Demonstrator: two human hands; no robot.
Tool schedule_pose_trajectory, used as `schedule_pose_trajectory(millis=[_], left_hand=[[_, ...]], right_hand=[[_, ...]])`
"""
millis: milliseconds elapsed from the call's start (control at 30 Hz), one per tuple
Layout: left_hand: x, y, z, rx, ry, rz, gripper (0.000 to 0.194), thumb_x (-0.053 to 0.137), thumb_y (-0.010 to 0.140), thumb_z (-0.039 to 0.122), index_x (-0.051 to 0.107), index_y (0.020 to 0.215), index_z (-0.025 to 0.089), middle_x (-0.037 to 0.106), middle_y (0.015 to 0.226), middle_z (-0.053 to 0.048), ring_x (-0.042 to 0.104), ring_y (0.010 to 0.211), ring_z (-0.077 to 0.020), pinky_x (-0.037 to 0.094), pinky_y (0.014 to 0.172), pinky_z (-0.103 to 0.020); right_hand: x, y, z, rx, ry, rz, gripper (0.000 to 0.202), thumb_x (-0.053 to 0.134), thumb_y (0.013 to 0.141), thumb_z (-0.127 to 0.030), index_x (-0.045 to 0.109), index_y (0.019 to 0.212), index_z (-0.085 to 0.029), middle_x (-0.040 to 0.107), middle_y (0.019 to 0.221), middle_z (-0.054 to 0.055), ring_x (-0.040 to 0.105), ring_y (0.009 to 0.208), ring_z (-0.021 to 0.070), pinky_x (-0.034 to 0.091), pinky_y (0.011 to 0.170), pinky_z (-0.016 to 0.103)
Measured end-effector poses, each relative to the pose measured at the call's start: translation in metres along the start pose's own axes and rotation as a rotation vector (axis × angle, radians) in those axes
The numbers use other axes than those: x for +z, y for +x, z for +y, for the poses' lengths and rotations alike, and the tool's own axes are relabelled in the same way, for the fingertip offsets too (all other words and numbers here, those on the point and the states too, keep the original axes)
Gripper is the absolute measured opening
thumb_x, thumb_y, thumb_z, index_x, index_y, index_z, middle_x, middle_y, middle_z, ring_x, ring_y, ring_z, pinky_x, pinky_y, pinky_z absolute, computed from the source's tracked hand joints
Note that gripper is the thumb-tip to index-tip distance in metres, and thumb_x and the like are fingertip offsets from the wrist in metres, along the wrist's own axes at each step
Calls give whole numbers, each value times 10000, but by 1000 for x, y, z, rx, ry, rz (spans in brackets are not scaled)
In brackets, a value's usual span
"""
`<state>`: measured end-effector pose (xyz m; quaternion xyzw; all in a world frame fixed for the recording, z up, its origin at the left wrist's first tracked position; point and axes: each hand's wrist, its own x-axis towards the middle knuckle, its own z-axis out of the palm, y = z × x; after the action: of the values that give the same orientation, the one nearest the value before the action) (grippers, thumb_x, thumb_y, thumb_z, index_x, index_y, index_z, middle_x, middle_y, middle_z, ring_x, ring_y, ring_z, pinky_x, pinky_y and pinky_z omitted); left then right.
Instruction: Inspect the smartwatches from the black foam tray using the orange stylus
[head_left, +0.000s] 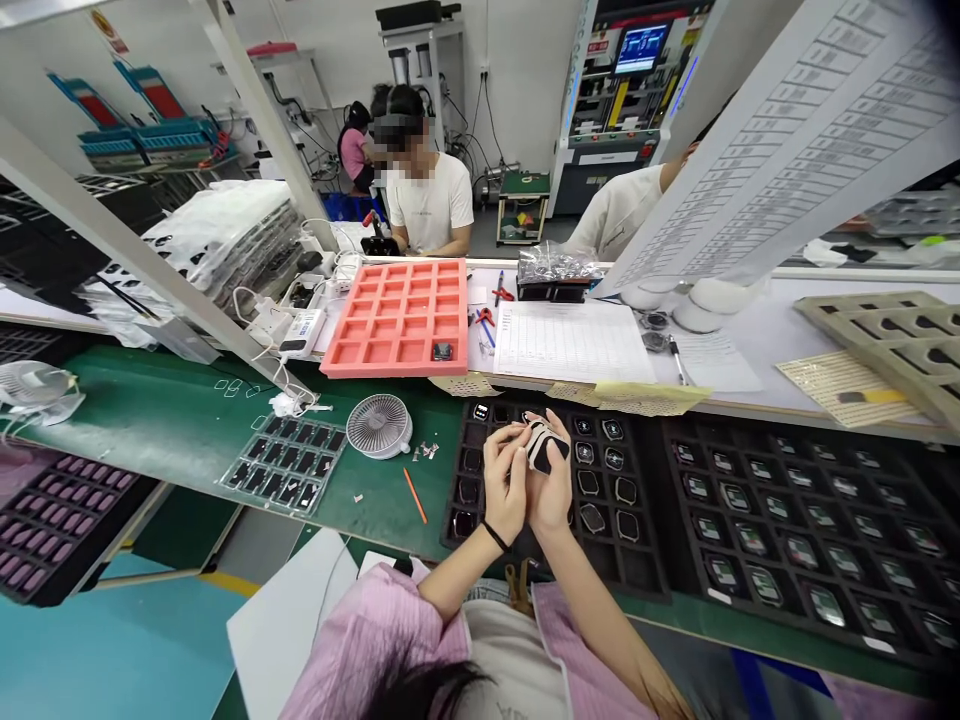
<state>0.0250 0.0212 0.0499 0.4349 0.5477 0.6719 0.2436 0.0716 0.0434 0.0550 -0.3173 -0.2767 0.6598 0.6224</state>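
Both hands meet over a black foam tray [649, 560] of square watch bodies. Between them is a small flat black-and-white piece [546, 450], its exact kind unclear. My left hand [505, 482], with a black band at the wrist, has its fingers bent onto the piece's near left side. Cupped beneath and round its right side is my right hand [553, 492]. Watch bodies [586, 454] sit in the tray slots just right of the hands. Part of the tray behind the hands is hidden.
Left of the tray lie an orange stick [415, 496], a small fan [379, 426] and a clear sheet with black pieces [285, 462]. A pink foam tray [397, 315] rests on the shelf ahead. Another filled watch tray [795, 520] is at right. A co-worker [429, 200] sits opposite.
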Motion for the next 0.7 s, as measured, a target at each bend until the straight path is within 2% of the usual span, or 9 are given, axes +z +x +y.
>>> schedule_pose_trajectory(millis=[100,200,267,300,333,367,500,600,700], left_hand=[[-2,-6,-6,-36,-50,2,339,435,956,370,698,1129,246,563,1202,-85,479,1224,-230,316,1119,-404],[-14,-5,-24,-97,-42,-110,363,396,970,367,677,1161,241,547,1235,-79,475,1238,-214,323,1117,-376],[-33,-2,-48,-168,73,-157,356,397,969,356,649,1189,237,548,1244,-78,507,1200,-198,383,1065,-344],[-46,1,-63,-215,192,-120,332,422,960,337,639,1189,230,555,1231,-81,527,1166,-191,415,1026,-328],[-60,4,-80,-296,376,-16,297,445,951,320,636,1160,232,566,1201,-75,554,1106,-175,440,985,-310],[-75,8,-98,-360,457,55,274,449,946,281,628,1136,198,558,1191,-96,565,1062,-180,451,961,-325],[-124,18,-166,-545,645,159,138,524,882,139,625,976,148,559,1133,-115,579,997,-197,429,976,-392],[-138,19,-201,-638,738,172,139,576,873,169,605,1003,133,572,1146,-99,580,1023,-205,440,970,-427],[-138,17,-222,-670,781,140,236,579,898,258,587,1093,126,589,1164,-89,583,1045,-210,485,924,-435]], right_hand=[[-4,1,6,30,-3,11,396,592,821,-372,570,1205,-277,639,1215,55,575,1129,214,388,1027,444],[-12,6,14,77,16,5,336,607,814,-361,604,1135,-262,675,1121,43,602,1077,202,391,1016,432],[-17,12,18,118,16,-1,302,617,811,-353,618,1096,-254,683,1073,37,619,1040,202,438,945,413],[-20,15,19,132,10,5,287,619,813,-350,621,1083,-253,684,1061,35,625,1026,204,465,889,394],[-23,18,20,142,4,16,273,620,815,-347,623,1071,-253,683,1053,34,630,1015,205,483,831,372],[-26,20,21,149,-1,29,263,622,816,-346,625,1061,-253,684,1043,32,634,1005,205,491,782,351],[-31,22,24,218,-17,34,282,637,800,-353,629,1060,-244,691,1003,35,644,985,210,496,717,324],[-29,20,27,258,-40,12,301,634,797,-366,630,1070,-241,691,1016,42,646,981,221,503,716,340],[-27,21,29,280,-56,-4,298,627,798,-363,633,1072,-247,692,1025,43,644,993,230,513,735,363]])
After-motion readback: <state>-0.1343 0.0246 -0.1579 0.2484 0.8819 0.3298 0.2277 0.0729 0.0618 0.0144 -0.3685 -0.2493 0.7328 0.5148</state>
